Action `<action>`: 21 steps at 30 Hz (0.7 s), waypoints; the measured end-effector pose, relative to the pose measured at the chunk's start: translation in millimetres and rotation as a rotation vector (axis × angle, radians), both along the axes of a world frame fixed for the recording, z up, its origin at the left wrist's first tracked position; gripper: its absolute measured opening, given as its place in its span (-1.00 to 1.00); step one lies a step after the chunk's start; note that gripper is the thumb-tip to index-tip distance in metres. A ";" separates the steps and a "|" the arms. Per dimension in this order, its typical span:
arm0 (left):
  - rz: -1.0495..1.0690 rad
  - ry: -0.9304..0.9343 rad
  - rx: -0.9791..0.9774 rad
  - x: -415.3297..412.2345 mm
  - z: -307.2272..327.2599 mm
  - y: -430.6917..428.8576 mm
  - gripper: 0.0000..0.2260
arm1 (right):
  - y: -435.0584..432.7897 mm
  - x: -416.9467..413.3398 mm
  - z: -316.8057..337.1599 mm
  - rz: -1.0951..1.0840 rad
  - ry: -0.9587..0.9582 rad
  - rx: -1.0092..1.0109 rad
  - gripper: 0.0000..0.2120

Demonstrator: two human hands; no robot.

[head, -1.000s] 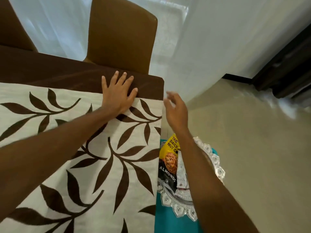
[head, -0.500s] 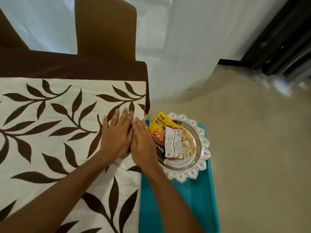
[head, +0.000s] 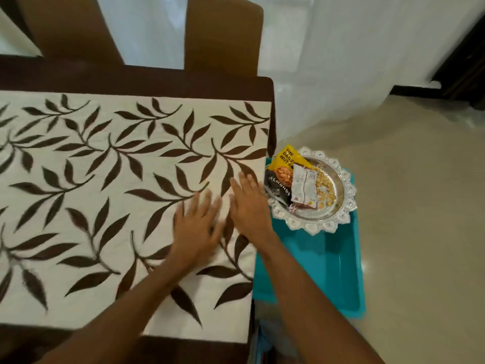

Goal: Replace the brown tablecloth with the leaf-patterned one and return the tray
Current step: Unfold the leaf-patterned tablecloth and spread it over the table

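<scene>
The white leaf-patterned cloth (head: 110,185) lies spread flat over the dark brown table (head: 131,80). My left hand (head: 198,227) and my right hand (head: 249,206) rest flat on the cloth side by side near its right edge, fingers straight. Just right of the table, a silver scalloped tray (head: 338,211) sits on a teal stool (head: 333,266). The tray holds a yellow-and-black almond packet (head: 282,174), a small white packet (head: 304,185) and loose nuts.
Two brown chair backs (head: 223,35) stand behind the table's far edge, with a white curtain (head: 341,48) beyond. Beige floor (head: 420,206) spreads to the right, and dark furniture (head: 467,61) stands at the far right.
My left hand slid from the cloth's far right corner back toward me. My right hand came down from the air onto the cloth beside it; both then slid nearer across the cloth.
</scene>
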State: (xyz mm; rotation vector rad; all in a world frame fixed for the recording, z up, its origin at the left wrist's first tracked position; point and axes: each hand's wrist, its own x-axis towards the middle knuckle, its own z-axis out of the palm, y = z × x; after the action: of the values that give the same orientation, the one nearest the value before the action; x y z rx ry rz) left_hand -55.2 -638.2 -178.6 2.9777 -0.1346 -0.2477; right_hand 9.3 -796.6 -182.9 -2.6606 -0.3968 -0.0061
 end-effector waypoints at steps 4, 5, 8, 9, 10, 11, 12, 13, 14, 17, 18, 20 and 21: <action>-0.140 -0.036 -0.028 -107.2 -4.5 -20.5 -0.41 | 2.4 -3.3 10.8 0.017 0.075 -0.109 -0.49; -0.179 -0.036 -0.030 -123.0 -5.7 -26.3 -0.41 | 3.4 -4.1 13.5 0.008 0.114 -0.119 -0.47; -0.267 -0.060 -0.088 -161.9 -1.5 -24.3 -0.44 | 19.2 -41.0 21.8 0.025 0.198 -0.104 -0.43; -0.284 -0.066 -0.141 -168.7 0.9 -19.1 -0.48 | 23.5 -59.8 19.5 0.047 0.189 -0.119 -0.42; -0.305 -0.060 -0.189 -179.1 5.3 -11.1 -0.53 | 27.9 -82.2 16.5 0.072 0.164 -0.145 -0.42; -0.331 -0.072 -0.213 -187.4 7.4 -3.9 -0.57 | 28.3 -99.7 12.7 0.077 0.126 -0.178 -0.41; -0.343 -0.089 -0.236 -196.1 8.3 4.1 -0.60 | 26.5 -111.9 9.8 0.067 0.090 -0.197 -0.41; -0.350 -0.112 -0.264 -203.5 8.8 11.7 -0.63 | 23.8 -117.0 8.7 0.055 0.062 -0.208 -0.41; -0.343 -0.118 -0.299 -216.6 10.8 23.3 -0.67 | 24.9 -122.7 8.2 0.050 0.052 -0.212 -0.41; -0.217 -0.144 -0.398 -239.8 13.9 55.9 -0.72 | 27.4 -119.1 12.4 0.038 0.112 -0.241 -0.41; -0.155 -0.155 -0.421 -245.4 15.5 69.0 -0.71 | 31.0 -122.1 13.5 0.018 0.129 -0.230 -0.41; -0.044 -0.157 -0.413 -249.4 20.9 100.3 -0.68 | 46.4 -138.4 16.6 -0.004 0.124 -0.189 -0.42; -0.018 -0.145 -0.360 -249.1 24.3 119.3 -0.63 | 60.2 -151.6 17.4 0.006 0.114 -0.165 -0.43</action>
State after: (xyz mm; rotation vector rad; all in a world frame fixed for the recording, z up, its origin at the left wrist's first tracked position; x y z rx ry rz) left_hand -304.3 -518.9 -154.2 2.6336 -0.1992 -0.0052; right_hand -142.3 -736.3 -165.6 -2.8056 -0.3822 0.1867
